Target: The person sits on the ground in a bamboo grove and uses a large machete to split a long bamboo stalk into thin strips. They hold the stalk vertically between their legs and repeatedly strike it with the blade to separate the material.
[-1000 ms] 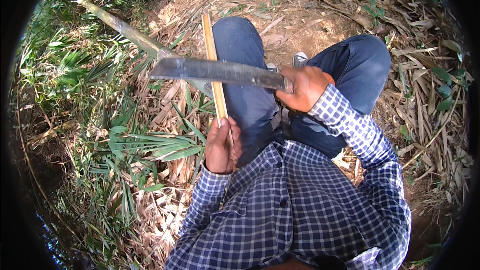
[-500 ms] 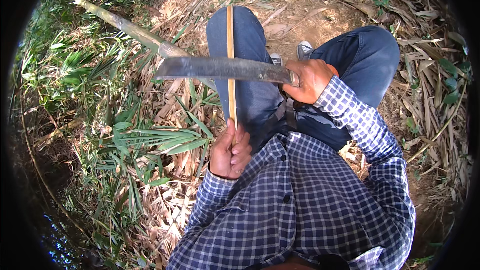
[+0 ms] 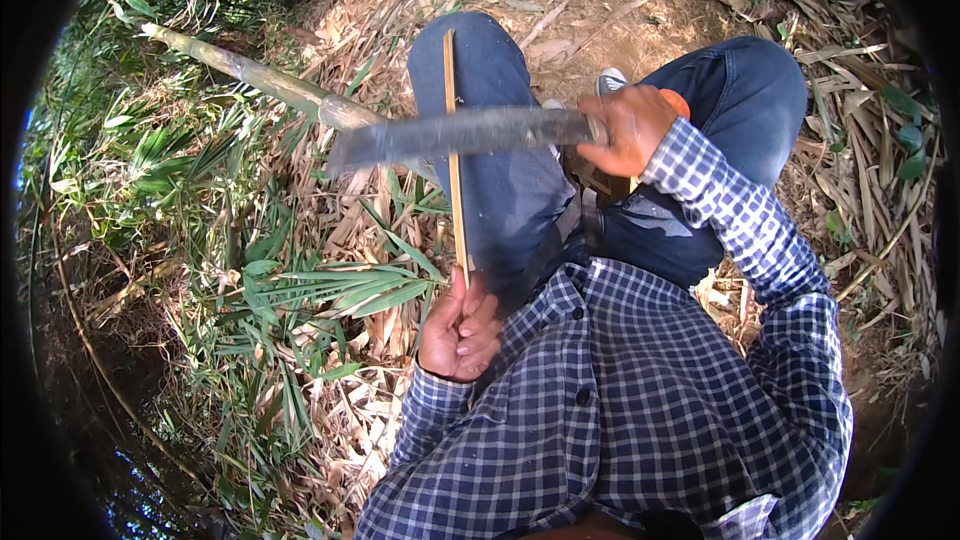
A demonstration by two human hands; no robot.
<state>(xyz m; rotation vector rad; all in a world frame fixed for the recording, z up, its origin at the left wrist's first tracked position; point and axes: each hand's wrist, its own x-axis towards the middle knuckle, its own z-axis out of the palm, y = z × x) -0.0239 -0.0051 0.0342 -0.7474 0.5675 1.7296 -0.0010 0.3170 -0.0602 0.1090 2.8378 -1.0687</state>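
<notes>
The left hand [image 3: 461, 332] pinches the lower end of a strip [image 3: 457, 202], which extends over the left leg [image 3: 500, 205]. The right hand [image 3: 632, 128] is wrapped round a knife [image 3: 490, 130], its blade crossing above the strip.

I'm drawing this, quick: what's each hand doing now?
Left hand: closed, holding a thin, straight, yellow-brown strip, likely bamboo.
Right hand: closed, holding a long, grey metal machete.
</notes>
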